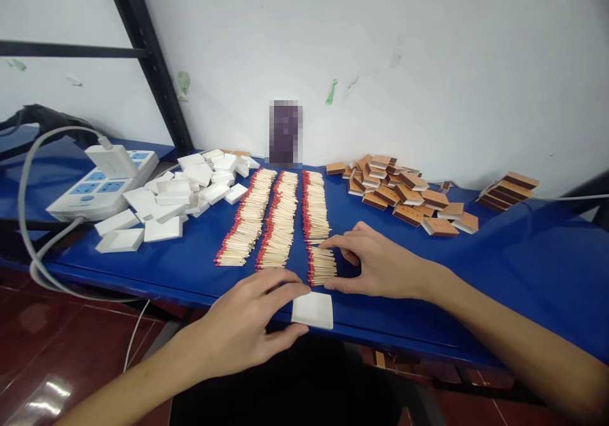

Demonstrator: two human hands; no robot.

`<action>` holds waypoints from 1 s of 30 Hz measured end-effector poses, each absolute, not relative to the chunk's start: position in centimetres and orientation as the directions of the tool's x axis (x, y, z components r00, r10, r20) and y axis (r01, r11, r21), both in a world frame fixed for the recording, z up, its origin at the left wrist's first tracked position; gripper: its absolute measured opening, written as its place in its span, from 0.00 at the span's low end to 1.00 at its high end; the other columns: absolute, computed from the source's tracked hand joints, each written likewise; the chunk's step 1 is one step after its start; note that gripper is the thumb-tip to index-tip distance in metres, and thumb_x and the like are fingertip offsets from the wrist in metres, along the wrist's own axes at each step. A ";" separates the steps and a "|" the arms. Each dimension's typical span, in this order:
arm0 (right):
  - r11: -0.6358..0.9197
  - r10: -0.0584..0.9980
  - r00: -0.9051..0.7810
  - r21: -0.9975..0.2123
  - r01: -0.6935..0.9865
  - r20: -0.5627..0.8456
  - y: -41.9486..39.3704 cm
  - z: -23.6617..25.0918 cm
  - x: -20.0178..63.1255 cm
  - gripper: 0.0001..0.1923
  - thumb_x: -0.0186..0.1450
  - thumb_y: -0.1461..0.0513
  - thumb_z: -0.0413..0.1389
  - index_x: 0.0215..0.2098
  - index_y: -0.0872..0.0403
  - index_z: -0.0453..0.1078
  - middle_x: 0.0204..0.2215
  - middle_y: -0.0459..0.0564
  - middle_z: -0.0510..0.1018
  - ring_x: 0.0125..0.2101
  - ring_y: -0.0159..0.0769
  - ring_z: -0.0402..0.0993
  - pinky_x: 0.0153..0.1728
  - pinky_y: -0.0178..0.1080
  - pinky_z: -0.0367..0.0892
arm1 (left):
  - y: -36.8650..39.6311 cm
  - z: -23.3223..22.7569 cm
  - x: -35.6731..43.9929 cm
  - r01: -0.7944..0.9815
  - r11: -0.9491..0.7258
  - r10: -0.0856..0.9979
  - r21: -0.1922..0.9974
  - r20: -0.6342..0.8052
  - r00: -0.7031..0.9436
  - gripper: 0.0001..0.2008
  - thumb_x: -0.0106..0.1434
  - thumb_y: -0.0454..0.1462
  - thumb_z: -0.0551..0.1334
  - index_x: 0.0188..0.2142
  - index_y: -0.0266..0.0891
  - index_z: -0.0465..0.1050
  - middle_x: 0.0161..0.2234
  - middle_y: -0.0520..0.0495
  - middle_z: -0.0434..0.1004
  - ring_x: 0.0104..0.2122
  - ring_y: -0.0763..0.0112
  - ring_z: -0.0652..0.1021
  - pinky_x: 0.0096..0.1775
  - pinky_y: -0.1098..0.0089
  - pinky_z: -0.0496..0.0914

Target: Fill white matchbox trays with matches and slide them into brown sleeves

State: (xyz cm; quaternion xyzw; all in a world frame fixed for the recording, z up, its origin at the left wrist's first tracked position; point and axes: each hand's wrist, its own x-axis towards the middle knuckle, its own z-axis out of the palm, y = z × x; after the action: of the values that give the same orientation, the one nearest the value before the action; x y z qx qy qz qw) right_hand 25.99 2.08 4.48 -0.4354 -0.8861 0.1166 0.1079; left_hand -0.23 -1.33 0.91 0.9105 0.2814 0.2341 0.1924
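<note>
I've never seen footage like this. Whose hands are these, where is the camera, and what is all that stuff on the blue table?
No machine is at work here: these are one person's two bare hands, filmed by a camera worn on their head, looking forward and down. That is why both arms reach in from the bottom edge.

On the blue table lie three long rows of red-tipped matches. To the left sits a pile of white inner trays, beside a white power strip. To the right is a pile of brown matchbox sleeves, with a small stack further right.

The left hand pinches one white tray at the table's near edge. The right hand curls its thumb and forefinger around a small bunch of matches at the near end of the right-hand row. A blurred dark object leans against the wall.
</note>
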 end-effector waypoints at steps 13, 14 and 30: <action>0.604 0.786 -0.607 -0.345 0.718 0.113 2.1 4.5 25.8 0.25 0.60 0.48 0.61 0.47 0.56 0.74 0.21 0.41 0.67 0.20 0.29 0.62 0.25 0.34 0.56 | -1.3 1.0 -0.2 0.413 -0.779 0.590 0.472 0.327 0.738 0.18 0.65 0.38 0.63 0.54 0.43 0.67 0.50 0.46 0.73 0.48 0.64 0.75 0.49 0.65 0.71; 0.603 0.789 -0.603 -0.340 0.721 0.119 2.1 4.5 25.8 0.25 0.60 0.48 0.61 0.46 0.57 0.74 0.21 0.41 0.67 0.20 0.29 0.61 0.25 0.34 0.55 | -1.3 1.0 -0.2 0.414 -0.779 0.590 0.470 0.329 0.737 0.17 0.65 0.38 0.63 0.54 0.43 0.67 0.49 0.46 0.73 0.48 0.64 0.75 0.50 0.65 0.71; 0.557 0.819 -0.567 -0.365 0.746 0.089 2.0 4.3 25.5 0.19 0.58 0.51 0.62 0.42 0.54 0.75 0.22 0.41 0.68 0.22 0.29 0.62 0.25 0.34 0.53 | -1.3 1.0 -0.2 0.416 -0.781 0.590 0.466 0.331 0.736 0.17 0.65 0.37 0.64 0.53 0.42 0.68 0.49 0.46 0.73 0.48 0.64 0.76 0.49 0.65 0.72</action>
State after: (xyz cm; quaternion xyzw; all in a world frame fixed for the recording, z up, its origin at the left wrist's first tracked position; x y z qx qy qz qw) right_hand 25.51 1.98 4.25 -0.4479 -0.8733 0.1449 0.1255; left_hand -0.21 -1.26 0.98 0.9135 0.2754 0.2367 0.1835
